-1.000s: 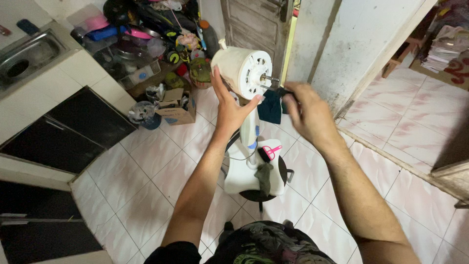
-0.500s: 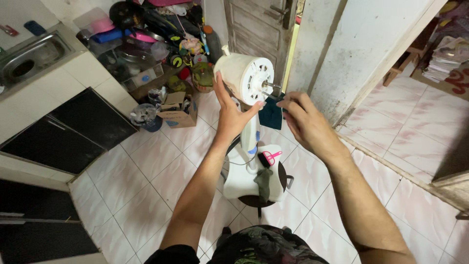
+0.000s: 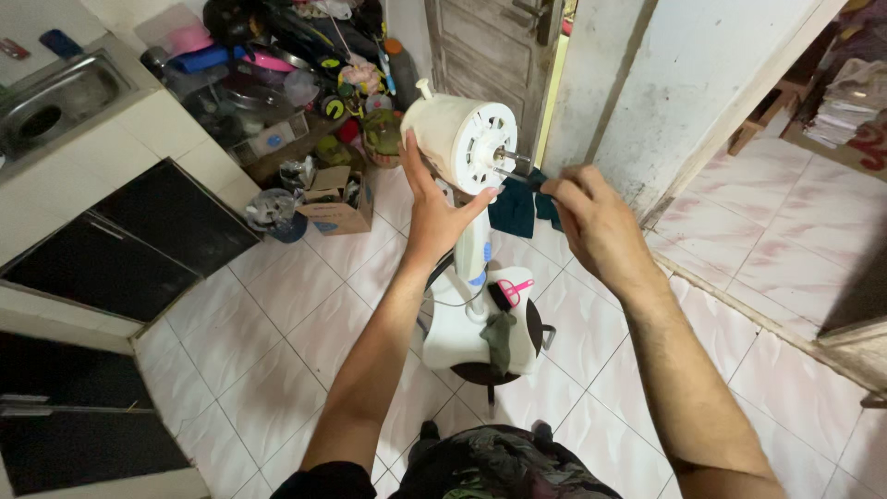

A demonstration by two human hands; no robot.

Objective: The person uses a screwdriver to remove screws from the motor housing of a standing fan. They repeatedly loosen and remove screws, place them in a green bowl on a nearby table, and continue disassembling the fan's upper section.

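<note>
My left hand (image 3: 434,217) cups the cream fan motor housing (image 3: 457,143) atop its stand, fingers spread; right hand (image 3: 591,217) fingers pinch a screwdriver (image 3: 513,176) at its face (rigid, light plastic; likely top-heavy, so brace the housing).

Even indoor light, moderately bright, no hard sun. Brightest zones: white wall (image 3: 702,83) and the pale floor tiles (image 3: 277,351), which carry a soft sheen but no blown glare. Thin bright strip at the door (image 3: 480,55) edge, light leaking through the gap. Black cabinet fronts (image 3: 139,245) read very dark, little detail. Soft shadow under the fan base (image 3: 480,337) and beneath both forearms. Fan motor housing (image 3: 457,143) sharp and well exposed. Right hand (image 3: 596,226) slightly soft, mild motion blur at the fingertips; left hand (image 3: 434,212) crisp. Wide-angle lens: the wall, door and counter lines bow and lean toward the edges. Cluttered shelf (image 3: 277,83) in dimmer light, a bit murky.
</note>
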